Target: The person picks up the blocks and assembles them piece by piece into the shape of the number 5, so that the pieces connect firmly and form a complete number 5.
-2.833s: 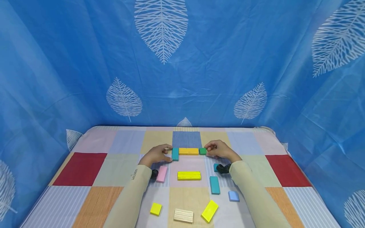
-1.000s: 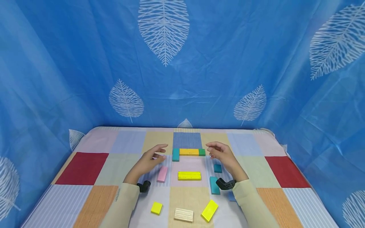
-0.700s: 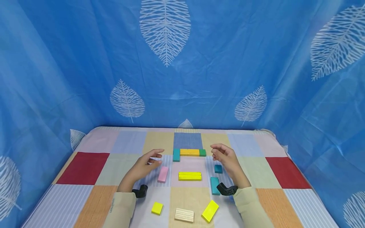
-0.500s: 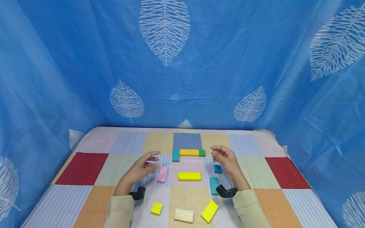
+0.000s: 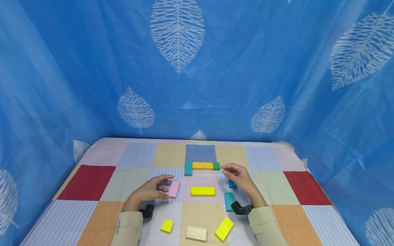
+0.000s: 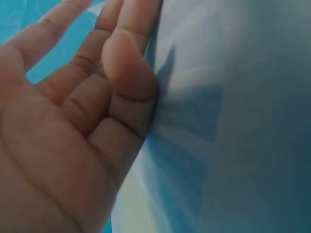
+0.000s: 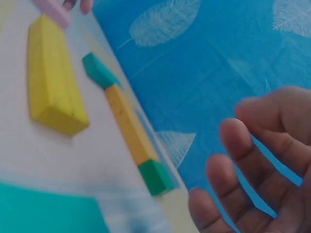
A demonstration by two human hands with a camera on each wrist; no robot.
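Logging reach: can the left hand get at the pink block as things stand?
Likely yes: the left hand is close to the pink block, angled toward it, no other block between; contact is unclear.

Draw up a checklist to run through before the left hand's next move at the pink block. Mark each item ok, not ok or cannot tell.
1. Left hand free: ok; no block shows in it.
2. Pink block lying flat on the cloth: ok.
3. Fingers touching the pink block: cannot tell; they are close beside it.
4. Pink block visible to the left wrist camera: not ok; that view shows mainly the hand and blurred cloth.
5. Back row closed up, teal block, orange block, green block: ok; no gaps show.
6. Right hand free: ok; it holds nothing.
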